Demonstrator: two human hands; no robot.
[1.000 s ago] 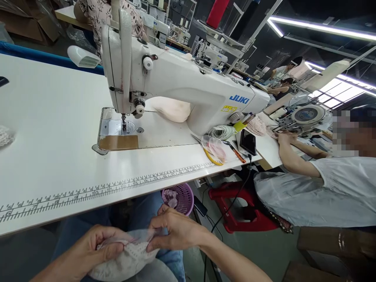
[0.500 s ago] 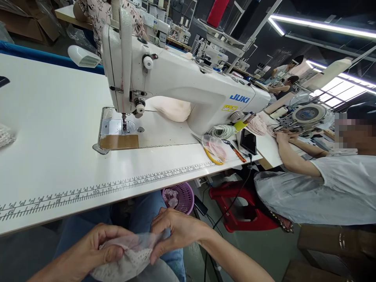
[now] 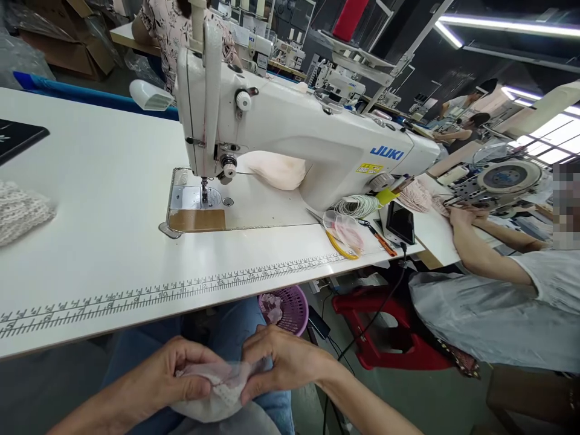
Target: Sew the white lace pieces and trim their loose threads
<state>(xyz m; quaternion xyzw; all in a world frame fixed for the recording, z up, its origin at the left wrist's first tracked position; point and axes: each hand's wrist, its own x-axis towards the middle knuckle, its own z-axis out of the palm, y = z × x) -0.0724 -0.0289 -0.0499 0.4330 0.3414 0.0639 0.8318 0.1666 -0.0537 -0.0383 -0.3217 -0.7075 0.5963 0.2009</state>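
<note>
A piece of sheer whitish fabric with a lace-like dotted part [image 3: 222, 396] is stretched between my two hands above my lap. My left hand [image 3: 188, 377] pinches its left side, thumb on top. My right hand [image 3: 272, 365] grips the right side between thumb and fingers. Part of the cloth hangs below my hands, and its exact shape cannot be made out. Beyond the table's front edge stands a white sewing machine [image 3: 290, 127], its presser foot [image 3: 204, 192] over the metal plate with no cloth under it.
White lacy fabric [image 3: 22, 211] and a black flat object [image 3: 18, 140] lie at the table's left. Scissors with a yellow handle [image 3: 339, 246], a phone [image 3: 401, 222] and cord [image 3: 356, 206] lie right. Below are a purple basket [image 3: 294, 311] and red stool [image 3: 389, 338]. A co-worker [image 3: 493, 302] sits right.
The view has swung left, so more of the lacy fabric and black object shows. Both hands still hold the sheer fabric, whose dotted part is now more gathered and folded between them.
</note>
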